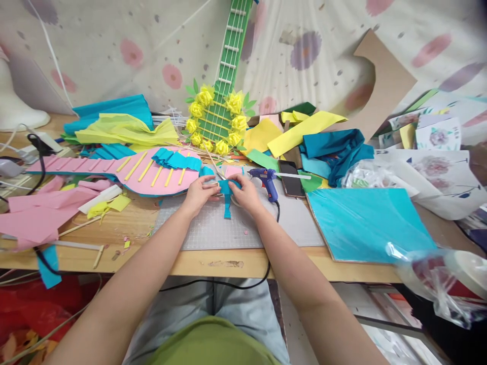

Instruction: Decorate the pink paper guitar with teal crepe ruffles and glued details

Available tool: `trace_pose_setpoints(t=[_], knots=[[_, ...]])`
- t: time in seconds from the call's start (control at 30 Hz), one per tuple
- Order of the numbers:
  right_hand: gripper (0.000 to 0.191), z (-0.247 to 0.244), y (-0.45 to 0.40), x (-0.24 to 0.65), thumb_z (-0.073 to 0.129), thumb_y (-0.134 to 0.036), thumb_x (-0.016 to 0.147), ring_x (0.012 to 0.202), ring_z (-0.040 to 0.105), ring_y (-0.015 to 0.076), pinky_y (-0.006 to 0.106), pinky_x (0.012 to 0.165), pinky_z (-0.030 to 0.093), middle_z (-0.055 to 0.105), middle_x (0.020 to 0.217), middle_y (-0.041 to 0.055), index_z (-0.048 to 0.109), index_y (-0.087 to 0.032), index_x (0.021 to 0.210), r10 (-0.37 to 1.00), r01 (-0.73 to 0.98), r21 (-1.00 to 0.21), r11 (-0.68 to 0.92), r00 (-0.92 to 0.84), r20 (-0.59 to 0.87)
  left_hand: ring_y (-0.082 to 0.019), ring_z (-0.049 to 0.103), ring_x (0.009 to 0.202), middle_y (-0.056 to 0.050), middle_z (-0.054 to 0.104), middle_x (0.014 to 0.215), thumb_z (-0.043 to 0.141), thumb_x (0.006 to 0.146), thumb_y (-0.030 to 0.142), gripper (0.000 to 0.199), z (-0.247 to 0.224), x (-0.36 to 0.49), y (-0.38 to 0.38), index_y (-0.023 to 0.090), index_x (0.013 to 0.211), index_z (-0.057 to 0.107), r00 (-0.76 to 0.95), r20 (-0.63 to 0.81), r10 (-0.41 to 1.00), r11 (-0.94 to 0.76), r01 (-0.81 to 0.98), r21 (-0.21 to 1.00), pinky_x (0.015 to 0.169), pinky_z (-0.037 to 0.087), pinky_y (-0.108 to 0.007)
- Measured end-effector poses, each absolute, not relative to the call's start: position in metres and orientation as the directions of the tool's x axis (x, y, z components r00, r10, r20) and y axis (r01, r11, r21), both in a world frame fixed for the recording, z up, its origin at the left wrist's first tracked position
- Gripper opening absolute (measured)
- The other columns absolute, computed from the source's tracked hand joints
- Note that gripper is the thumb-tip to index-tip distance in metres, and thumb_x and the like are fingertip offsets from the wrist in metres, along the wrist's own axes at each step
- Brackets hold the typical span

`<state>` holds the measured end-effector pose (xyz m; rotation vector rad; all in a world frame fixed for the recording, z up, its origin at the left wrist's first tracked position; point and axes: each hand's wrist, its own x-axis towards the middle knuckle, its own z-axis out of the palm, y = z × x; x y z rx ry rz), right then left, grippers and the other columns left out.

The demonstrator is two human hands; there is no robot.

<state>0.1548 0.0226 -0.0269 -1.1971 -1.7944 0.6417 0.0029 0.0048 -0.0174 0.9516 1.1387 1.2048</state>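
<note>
My left hand (201, 194), right hand (244, 192) | both pinched the blue paper strip (227, 196) | it lay between them | tail ran toward me, right nearer

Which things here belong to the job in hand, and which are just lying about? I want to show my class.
Likely in the job:
blue strip, between left hand and right hand
grey mat underneath
glue gun nearby
perhaps the pink guitar shape

Apparently lying about:
phone
pink paper
brown cut-out
</note>
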Motion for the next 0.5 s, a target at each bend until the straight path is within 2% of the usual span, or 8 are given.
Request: trace_pose_setpoints(t=[0.1, 0.2, 0.3, 0.5], knots=[[0.016, -0.023, 0.019, 0.157, 0.048, -0.024, 0.078, 0.085, 0.055, 0.0169, 0.033, 0.077, 0.044, 0.061, 0.092, 0.0035, 0.057, -0.021, 0.092, 0.878, 0.542, -0.7, 0.465, -0.186, 0.44, -0.014, 0.063, 0.063, -0.004, 0.065, 0.075, 0.072, 0.058, 0.011, 0.054, -0.018, 0.003, 0.004, 0.011, 0.108, 0.053, 0.022, -0.146, 0.989, 0.148, -0.208, 0.967, 0.054, 0.053, -0.025], [0.022, -0.017, 0.017, 0.16, 0.048, -0.021, 0.081, 0.097, 0.051, 0.0184, 0.034, 0.084, 0.041, 0.058, 0.102, 0.0059, 0.06, -0.023, 0.099, 0.751, 0.587, -0.503, 0.634, -0.312, 0.582, -0.014, 0.063, 0.062, -0.004, 0.066, 0.072, 0.075, 0.055, 0.013, 0.054, -0.017, 0.003, 0.003, 0.011, 0.106, 0.054, 0.053, -0.165, 0.985, 0.172, -0.214, 0.962, 0.054, 0.053, -0.025], [0.023, -0.015, 0.017, 0.159, 0.047, -0.017, 0.081, 0.099, 0.049, 0.0191, 0.036, 0.086, 0.039, 0.059, 0.102, 0.0057, 0.064, -0.024, 0.094, 0.659, 0.588, -0.35, 0.729, -0.467, 0.59, -0.014, 0.063, 0.063, -0.004, 0.067, 0.073, 0.075, 0.055, 0.013, 0.053, -0.017, 0.003, 0.003, 0.011, 0.104, 0.055, 0.073, -0.174, 0.982, 0.186, -0.22, 0.958, 0.053, 0.052, -0.024], [0.021, -0.012, 0.016, 0.158, 0.048, -0.016, 0.081, 0.096, 0.048, 0.0199, 0.037, 0.084, 0.039, 0.061, 0.099, 0.0059, 0.066, -0.022, 0.091, 0.651, 0.62, -0.275, 0.735, -0.529, 0.545, -0.013, 0.064, 0.063, -0.004, 0.067, 0.073, 0.071, 0.061, 0.014, 0.043, -0.018, 0.002, 0.003, 0.012, 0.103, 0.06, 0.115, -0.185, 0.976, 0.207, -0.225, 0.952, 0.054, 0.053, -0.023]])
